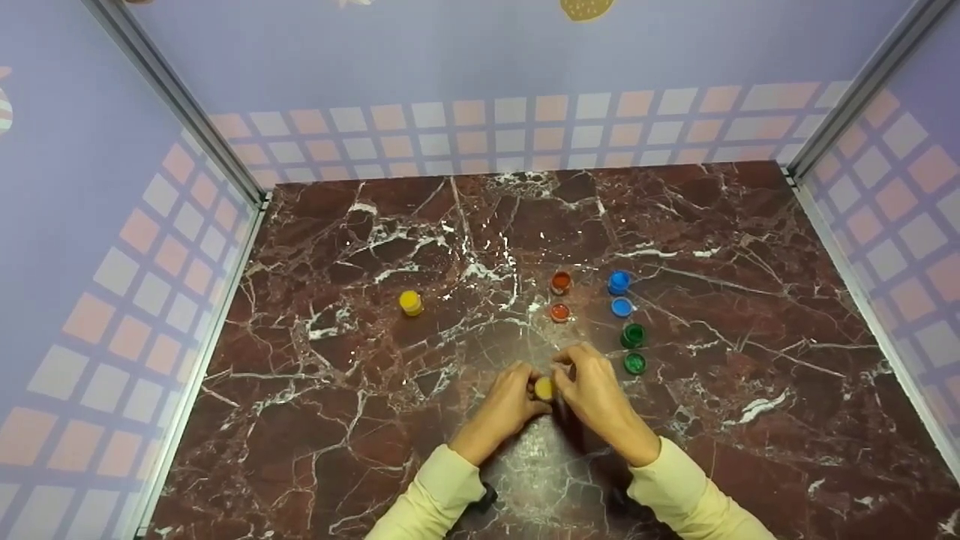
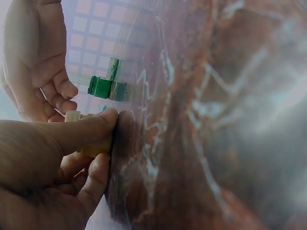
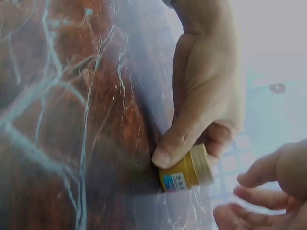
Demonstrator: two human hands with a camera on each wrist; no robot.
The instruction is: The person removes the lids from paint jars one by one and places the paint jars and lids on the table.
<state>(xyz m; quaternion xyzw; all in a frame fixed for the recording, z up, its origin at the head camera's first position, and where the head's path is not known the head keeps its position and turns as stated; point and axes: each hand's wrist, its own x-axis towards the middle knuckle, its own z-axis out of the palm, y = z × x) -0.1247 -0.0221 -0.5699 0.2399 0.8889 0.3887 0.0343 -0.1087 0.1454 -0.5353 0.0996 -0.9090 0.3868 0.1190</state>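
While the left hand (image 1: 510,401) is gripping a yellow jar (image 1: 544,388) on the near surface (image 1: 315,420), fingers (image 2: 97,178) clamped around it, the right hand (image 1: 592,384) is hovering just right, fingers loosely bent, holding nothing, a green pot (image 1: 633,335) standing farther right, another yellow pot (image 1: 410,303) standing far left

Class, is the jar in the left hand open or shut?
Shut: the right wrist view shows the lid sitting on the yellow jar.

Left hand (image 1: 511,400) pinches beside the loosely curled right hand (image 1: 596,388).
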